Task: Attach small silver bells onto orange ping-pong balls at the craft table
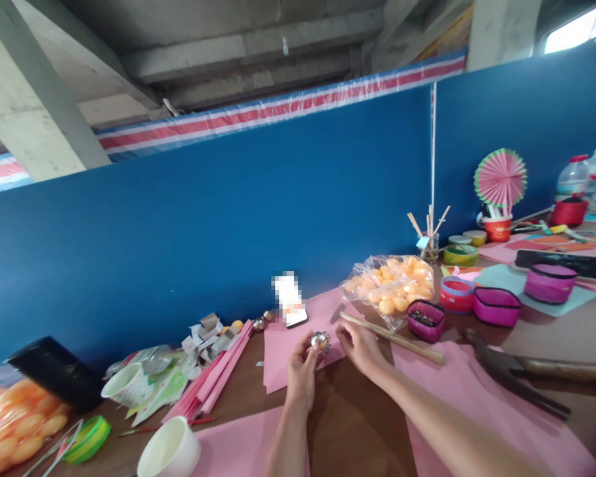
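Observation:
My left hand [302, 374] holds a small ball [320, 341] between thumb and fingers. Shiny silver studs cover most of it, and a yellow-orange patch shows low on its side. Just to the right, apart from the ball, my right hand [361, 348] is closed in a pinch; anything between its fingertips is too small to make out. Beside that hand lies a small hammer with a wooden handle [402, 339]. Pink paper [281, 351] lies under and behind the ball. A purple fabric box [426, 321] with small dark metallic pieces inside stands right of the hammer.
A clear bag of orange balls [392, 285] lies behind my right hand. A claw hammer [521, 368] rests at the right. On the left are folded pink strips [223, 364], a white cup [169, 450] and a black case [54, 374]. A phone [292, 301] leans on the blue partition [203, 225].

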A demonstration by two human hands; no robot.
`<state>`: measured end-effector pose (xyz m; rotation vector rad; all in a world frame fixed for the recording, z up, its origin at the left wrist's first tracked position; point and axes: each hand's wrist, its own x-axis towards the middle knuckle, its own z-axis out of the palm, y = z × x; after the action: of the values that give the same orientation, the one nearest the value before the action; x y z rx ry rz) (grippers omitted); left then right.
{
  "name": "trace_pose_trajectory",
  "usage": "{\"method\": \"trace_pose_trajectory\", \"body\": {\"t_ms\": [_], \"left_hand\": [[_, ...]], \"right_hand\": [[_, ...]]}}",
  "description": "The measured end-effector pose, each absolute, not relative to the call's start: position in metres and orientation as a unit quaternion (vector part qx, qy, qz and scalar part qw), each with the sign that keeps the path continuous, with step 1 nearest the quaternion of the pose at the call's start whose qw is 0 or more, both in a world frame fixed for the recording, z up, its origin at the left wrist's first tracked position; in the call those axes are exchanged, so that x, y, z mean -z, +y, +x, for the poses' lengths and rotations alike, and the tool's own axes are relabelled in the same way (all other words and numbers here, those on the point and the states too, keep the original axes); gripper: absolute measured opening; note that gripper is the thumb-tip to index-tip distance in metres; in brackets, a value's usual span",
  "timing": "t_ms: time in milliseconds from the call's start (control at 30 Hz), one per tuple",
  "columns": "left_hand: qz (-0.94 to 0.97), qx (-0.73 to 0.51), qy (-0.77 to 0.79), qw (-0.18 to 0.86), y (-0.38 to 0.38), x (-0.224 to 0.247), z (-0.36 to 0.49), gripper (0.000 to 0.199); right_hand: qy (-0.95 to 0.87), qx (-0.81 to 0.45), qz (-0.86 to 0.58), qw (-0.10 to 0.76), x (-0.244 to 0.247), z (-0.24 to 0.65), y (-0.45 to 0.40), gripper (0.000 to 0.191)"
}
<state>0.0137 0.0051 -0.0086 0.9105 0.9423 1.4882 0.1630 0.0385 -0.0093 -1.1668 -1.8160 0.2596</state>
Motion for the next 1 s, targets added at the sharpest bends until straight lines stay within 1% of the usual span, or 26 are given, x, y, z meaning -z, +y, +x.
{"method": "trace_pose_trajectory", "body": {"t_ms": [200,400,733,1000], "left_hand": [[0.357,-0.634,0.384,0.568,0.0057,0.0088,0.0134,0.050],[0.330,-0.640,0.374,0.585,0.0048,0.0072,0.0123,0.052],[0.368,-0.631,0.415,0.543,0.0042,0.0055,0.0150,0.053],[0.372,-0.618,0.422,0.549,0.0040,0.0038,0.0129,0.057]], "right_hand": [[-0.747,-0.114,-0.485,0.440,0.0088,0.1635,0.0369,0.013],[-0.745,-0.112,-0.489,0.439,0.0080,0.1626,0.0340,0.013],[-0.735,-0.142,-0.482,0.455,0.0115,0.1612,0.0359,0.012],[-0.735,-0.167,-0.486,0.443,0.0087,0.1607,0.0333,0.019]]}}
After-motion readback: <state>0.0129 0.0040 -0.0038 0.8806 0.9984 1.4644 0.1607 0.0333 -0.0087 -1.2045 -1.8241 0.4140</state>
